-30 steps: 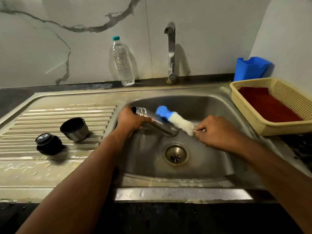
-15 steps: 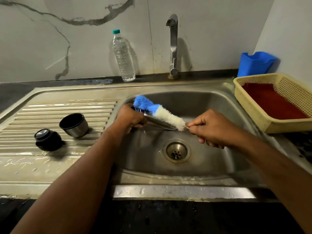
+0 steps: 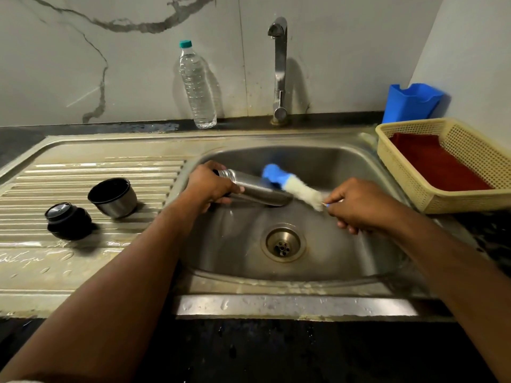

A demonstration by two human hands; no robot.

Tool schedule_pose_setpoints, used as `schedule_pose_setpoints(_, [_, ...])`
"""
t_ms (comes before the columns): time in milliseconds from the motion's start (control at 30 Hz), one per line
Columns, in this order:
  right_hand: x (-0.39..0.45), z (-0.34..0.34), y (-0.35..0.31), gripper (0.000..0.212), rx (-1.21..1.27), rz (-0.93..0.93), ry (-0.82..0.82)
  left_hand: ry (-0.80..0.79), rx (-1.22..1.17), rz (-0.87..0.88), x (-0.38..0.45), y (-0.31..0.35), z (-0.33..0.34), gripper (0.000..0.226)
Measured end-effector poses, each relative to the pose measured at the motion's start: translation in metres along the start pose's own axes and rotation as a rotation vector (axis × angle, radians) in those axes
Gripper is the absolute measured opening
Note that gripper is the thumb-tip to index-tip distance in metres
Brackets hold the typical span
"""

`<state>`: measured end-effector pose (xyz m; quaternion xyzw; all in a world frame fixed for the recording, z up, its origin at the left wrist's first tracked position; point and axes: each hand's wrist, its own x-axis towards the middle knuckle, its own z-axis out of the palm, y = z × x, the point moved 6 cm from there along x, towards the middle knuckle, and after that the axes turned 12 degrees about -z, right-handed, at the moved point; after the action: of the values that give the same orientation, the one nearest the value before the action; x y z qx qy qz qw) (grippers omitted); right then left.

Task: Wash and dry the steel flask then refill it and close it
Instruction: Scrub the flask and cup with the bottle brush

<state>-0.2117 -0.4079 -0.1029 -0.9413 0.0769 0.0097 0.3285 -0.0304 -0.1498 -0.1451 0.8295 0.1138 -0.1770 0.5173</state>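
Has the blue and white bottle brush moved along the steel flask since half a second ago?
Yes. The blue and white bottle brush slid right, away from the steel flask's neck toward its base.

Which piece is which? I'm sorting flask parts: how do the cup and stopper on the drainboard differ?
The cup is steel outside, the stopper all black. The cup's open mouth shows a dark inside; the stopper shows a shiny disc on top. The cup sits nearer the sink. Both rest untouched on the drainboard.
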Motion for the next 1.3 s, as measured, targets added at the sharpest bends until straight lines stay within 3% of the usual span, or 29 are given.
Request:
schedule_pose_setpoints(67, [0.0,-0.002,0.0,0.024,-0.044,0.005,0.018,0.009,0.021,0.023,0.003,0.001,0.001,0.064])
schedule_pose_setpoints(200, [-0.004,0.008,-0.022,0.027,0.23,-0.098,-0.069,0.006,0.02,0.036,0.007,-0.001,0.001,0.077])
schedule_pose_setpoints(367, [-0.002,-0.007,0.0,0.027,-0.112,0.069,-0.003,0.024,0.034,0.049,0.005,0.001,0.0,0.072])
schedule_pose_setpoints(533, [-0.003,-0.001,-0.021,0.029,0.225,-0.09,-0.08,-0.001,0.043,0.069,0.007,0.0,0.0,0.07])
schedule_pose_setpoints(700, [-0.002,-0.012,0.0,0.022,-0.095,0.083,0.018,-0.011,0.049,0.043,0.009,-0.001,0.0,0.055])
schedule_pose_setpoints(767, [-0.001,-0.01,-0.008,0.025,0.024,-0.011,0.017,-0.021,0.036,0.032,0.011,-0.002,0.001,0.055])
schedule_pose_setpoints(867, [-0.003,-0.002,-0.022,0.027,0.21,-0.075,-0.06,-0.029,0.026,0.028,0.012,-0.002,0.001,0.073])
schedule_pose_setpoints(1033, [-0.002,-0.021,-0.008,0.026,-0.151,0.024,0.037,-0.013,0.027,0.028,0.011,-0.002,0.001,0.07])
schedule_pose_setpoints(1100, [-0.002,-0.019,-0.012,0.026,-0.059,-0.006,0.042,-0.015,0.021,0.018,0.01,-0.002,0.001,0.068])
schedule_pose_setpoints(1200, [-0.006,-0.002,-0.025,0.026,0.222,-0.047,-0.077,-0.019,0.007,0.015,0.01,-0.003,-0.001,0.071])
schedule_pose_setpoints(1300, [-0.004,-0.008,-0.016,0.019,0.046,0.048,-0.045,-0.021,0.015,-0.003,0.01,-0.005,-0.001,0.079])
